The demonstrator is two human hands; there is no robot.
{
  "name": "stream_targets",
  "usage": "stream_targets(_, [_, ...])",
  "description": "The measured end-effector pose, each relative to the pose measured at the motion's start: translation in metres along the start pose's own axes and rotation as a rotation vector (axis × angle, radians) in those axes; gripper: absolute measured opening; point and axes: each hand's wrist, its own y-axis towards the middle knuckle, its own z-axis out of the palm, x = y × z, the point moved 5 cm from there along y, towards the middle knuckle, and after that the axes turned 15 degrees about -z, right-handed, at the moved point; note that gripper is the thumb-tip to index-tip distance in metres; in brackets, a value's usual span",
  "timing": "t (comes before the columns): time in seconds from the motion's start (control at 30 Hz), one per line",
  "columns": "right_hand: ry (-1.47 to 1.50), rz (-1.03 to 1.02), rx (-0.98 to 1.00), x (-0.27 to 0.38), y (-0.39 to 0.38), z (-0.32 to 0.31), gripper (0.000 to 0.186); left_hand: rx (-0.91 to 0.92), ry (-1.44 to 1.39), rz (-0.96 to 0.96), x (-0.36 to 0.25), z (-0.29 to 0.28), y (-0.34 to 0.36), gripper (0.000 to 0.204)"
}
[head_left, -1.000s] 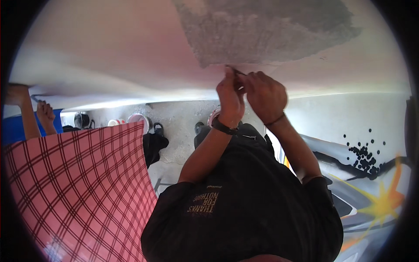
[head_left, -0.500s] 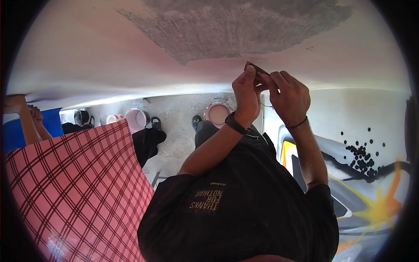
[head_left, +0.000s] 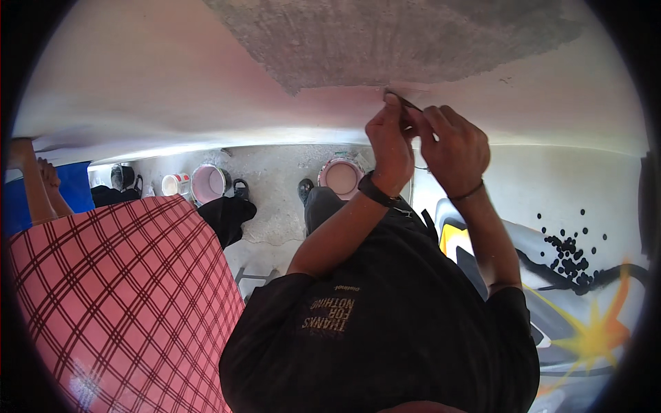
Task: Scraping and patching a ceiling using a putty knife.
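Both of my hands meet at a pinkish-white wall (head_left: 330, 113), just below a rough grey patch (head_left: 413, 41). Between them is a small dark flat piece (head_left: 405, 100), thin and straight-edged; its exact kind is unclear, and my fingers cover much of it. My left hand (head_left: 390, 148) pinches its left end, thumb up, with a black band on the wrist. My right hand (head_left: 458, 151) is closed around the other end, fingers bent over it. The upper tip of the piece is at or very near the wall surface.
Below stand a bucket of pinkish liquid (head_left: 342, 177), another pink-lined bucket (head_left: 210, 184) and a white tub (head_left: 172, 184). At left is a person in a pink checked shirt (head_left: 124, 289), with another person's raised arms (head_left: 34, 182) beyond. A painted wall (head_left: 578, 330) stands to my right.
My hands have shifted slightly, and the dark piece has tilted to show more of its thin edge. The view has moved a little; the person in the checked shirt appears slightly lower.
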Motion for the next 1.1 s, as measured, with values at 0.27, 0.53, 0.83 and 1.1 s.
stream_targets(0.27, [-0.002,0.018,-0.003,0.025,0.019,0.022,0.021,-0.041,-0.019,0.023,-0.037,-0.023,-0.001,0.039])
stream_targets(0.53, [0.007,0.100,-0.011,0.022,0.013,0.006,0.020,0.020,0.066,-0.058,-0.033,-0.014,-0.004,0.038])
stream_targets(0.83, [0.040,0.169,-0.062,0.052,0.033,0.038,0.016,-0.036,0.064,0.011,-0.069,-0.043,0.001,0.039])
stream_targets(1.1, [0.074,0.112,-0.068,0.069,0.053,0.051,0.017,-0.098,0.007,0.079,-0.096,-0.054,-0.001,0.039])
